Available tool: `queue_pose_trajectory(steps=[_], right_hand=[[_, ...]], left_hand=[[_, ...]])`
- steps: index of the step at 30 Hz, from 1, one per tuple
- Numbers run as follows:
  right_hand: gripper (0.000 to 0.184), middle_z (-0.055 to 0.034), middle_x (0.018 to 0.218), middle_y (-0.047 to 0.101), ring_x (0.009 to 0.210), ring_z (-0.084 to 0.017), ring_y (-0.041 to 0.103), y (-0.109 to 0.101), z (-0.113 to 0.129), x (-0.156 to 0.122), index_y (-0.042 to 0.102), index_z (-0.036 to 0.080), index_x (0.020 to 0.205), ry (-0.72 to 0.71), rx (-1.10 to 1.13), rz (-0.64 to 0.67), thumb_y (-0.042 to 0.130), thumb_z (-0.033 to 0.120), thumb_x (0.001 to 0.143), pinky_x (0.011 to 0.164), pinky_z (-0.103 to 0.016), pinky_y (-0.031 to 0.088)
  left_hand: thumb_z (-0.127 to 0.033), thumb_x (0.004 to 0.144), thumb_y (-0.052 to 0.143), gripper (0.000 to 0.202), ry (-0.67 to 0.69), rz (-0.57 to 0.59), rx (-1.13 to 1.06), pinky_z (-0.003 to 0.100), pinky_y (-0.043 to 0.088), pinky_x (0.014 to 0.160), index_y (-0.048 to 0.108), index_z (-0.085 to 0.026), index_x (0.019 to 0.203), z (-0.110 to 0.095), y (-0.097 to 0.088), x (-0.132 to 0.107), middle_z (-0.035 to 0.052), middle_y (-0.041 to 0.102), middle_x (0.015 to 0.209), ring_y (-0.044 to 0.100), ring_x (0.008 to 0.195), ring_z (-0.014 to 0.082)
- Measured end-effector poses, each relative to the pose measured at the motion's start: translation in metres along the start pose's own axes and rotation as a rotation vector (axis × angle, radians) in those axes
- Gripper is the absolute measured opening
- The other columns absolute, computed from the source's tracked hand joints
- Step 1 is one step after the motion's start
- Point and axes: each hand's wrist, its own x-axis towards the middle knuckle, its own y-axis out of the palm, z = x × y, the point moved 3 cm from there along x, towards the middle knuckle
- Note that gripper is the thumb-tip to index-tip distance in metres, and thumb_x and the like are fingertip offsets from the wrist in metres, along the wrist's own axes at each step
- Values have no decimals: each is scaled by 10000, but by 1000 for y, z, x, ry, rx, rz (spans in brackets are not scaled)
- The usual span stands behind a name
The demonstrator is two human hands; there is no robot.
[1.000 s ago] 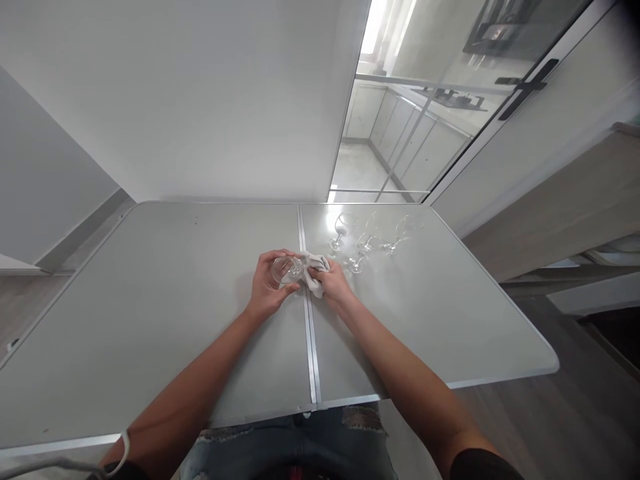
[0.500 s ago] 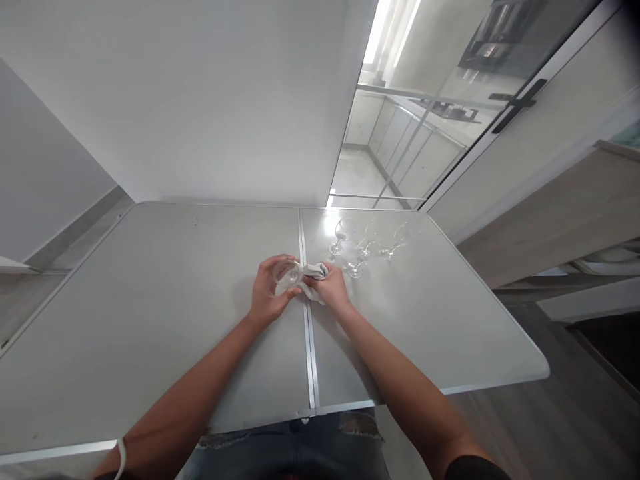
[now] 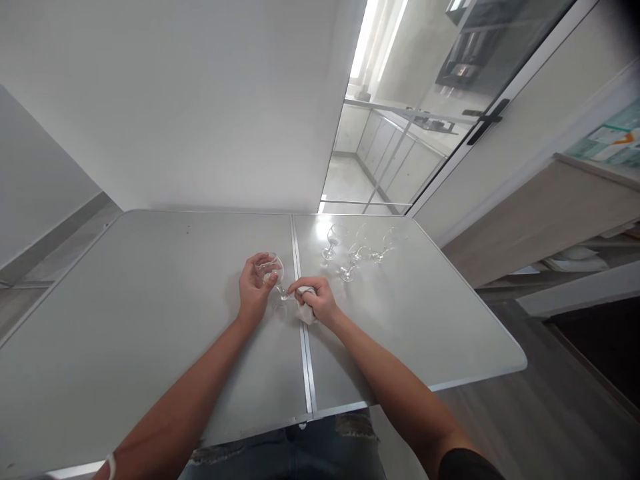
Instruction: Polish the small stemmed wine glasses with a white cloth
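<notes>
My left hand [image 3: 253,287] is wrapped round the bowl of a clear stemmed glass [image 3: 269,270], which lies tilted over the grey folding table [image 3: 150,320]. Its stem points right toward my right hand [image 3: 315,300]. That hand is closed on a bunched white cloth [image 3: 306,312] and pinches it about the foot of the glass, close to the table's centre seam.
Several more clear stemmed glasses [image 3: 350,253] stand upright in a group on the right half of the table, just beyond my right hand. A white wall rises behind the table. A glass door [image 3: 400,133] and a wooden counter [image 3: 550,207] lie to the right.
The cloth has moved from the glass's bowl down to its foot. My left hand now holds the bowl more upright, and my view has shifted slightly to the right.
</notes>
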Motion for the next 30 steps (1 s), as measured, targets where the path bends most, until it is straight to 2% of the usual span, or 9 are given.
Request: queue_pose_trajectory(steps=[2, 6, 13, 18, 20, 22, 25, 28, 30], right_hand=[[227, 26, 609, 489, 560, -121, 437, -1, -1, -1, 688, 173, 840, 48, -21, 67, 479, 254, 801, 549, -235, 364], [319, 48, 655, 536, 604, -120, 480, 0, 0, 3, 669, 205, 1082, 109, -175, -3, 650, 394, 826, 598, -222, 391], [160, 36, 581, 559, 553, -93, 468, 16, -15, 6, 670, 162, 684, 49, -470, 91, 636, 251, 813, 568, -211, 339], [155, 10, 600, 624, 550, -101, 500, 4, -3, 7, 686, 165, 680, -80, -632, 6, 627, 205, 818, 592, -220, 352], [175, -10, 676, 680, 590, -112, 552, -9, 14, 2, 720, 166, 735, -131, -597, -89, 621, 243, 858, 626, -221, 394], [205, -20, 740, 711, 609, -120, 582, -29, 32, -10, 750, 172, 829, -135, -543, -242, 618, 312, 898, 633, -224, 425], [277, -25, 743, 718, 609, -141, 608, -77, 52, -37, 762, 177, 945, -47, -527, -585, 625, 413, 907, 599, -235, 443], [346, -59, 739, 732, 647, -185, 649, -131, 53, -56, 773, 153, 924, 95, -635, -837, 632, 464, 868, 601, -259, 455], [352, -93, 756, 753, 697, -216, 682, -160, 40, -58, 781, 140, 814, 220, -711, -857, 633, 459, 829, 625, -273, 466]], left_hand=[[-450, 759, 833, 577, -6, 18, -4, 373, 541, 927, 597, -212, 1229, 1, 1, 0, 114, 636, 1194, 709, 981, 226], [-433, 741, 850, 588, -17, 43, -57, 390, 541, 942, 609, -213, 1230, 4, 0, 2, 120, 638, 1210, 705, 997, 234], [-469, 697, 874, 659, -103, 288, -190, 443, 534, 974, 647, -203, 1256, 8, 11, -2, 141, 668, 1199, 683, 1048, 273], [-672, 655, 817, 847, -115, 330, -261, 403, 511, 972, 578, -236, 1342, 4, 19, -3, 170, 571, 1387, 610, 1143, 269], [-738, 744, 697, 703, -108, 276, -277, 345, 515, 873, 626, -230, 1225, 4, 16, 0, 141, 586, 1310, 611, 1028, 217], [-712, 864, 574, 537, -127, 264, -245, 303, 482, 742, 656, -185, 930, 6, 12, 2, 99, 623, 999, 573, 819, 163], [-633, 959, 476, 597, -183, 319, -160, 291, 339, 553, 431, -184, 568, 11, 8, 2, 4, 381, 578, 377, 556, 124], [-581, 961, 520, 645, -208, 389, -73, 296, 181, 501, 260, -203, 508, 19, 7, -2, -38, 191, 517, 208, 492, 108], [-571, 951, 542, 654, -219, 442, -4, 296, 147, 507, 238, -205, 502, 22, 8, -5, -36, 172, 530, 171, 501, 104]])
